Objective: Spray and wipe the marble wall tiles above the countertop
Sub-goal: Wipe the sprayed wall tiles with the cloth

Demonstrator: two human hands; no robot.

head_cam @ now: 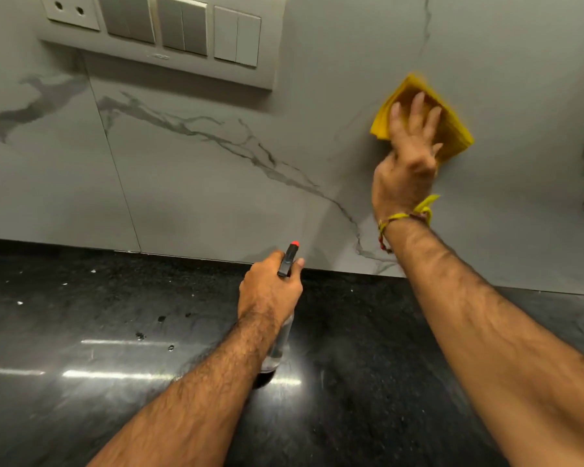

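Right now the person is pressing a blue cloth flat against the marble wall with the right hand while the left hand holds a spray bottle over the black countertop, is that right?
Not quite: the cloth is yellow, not blue, as the head view shows. The rest holds: the right hand presses it flat on the marble wall, and the left hand grips the spray bottle over the black countertop.

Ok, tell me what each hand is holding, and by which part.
The left hand grips the spray bottle round its neck, below the black trigger head. The right hand holds nothing; its flat fingers press the yellow cloth against the wall tiles.
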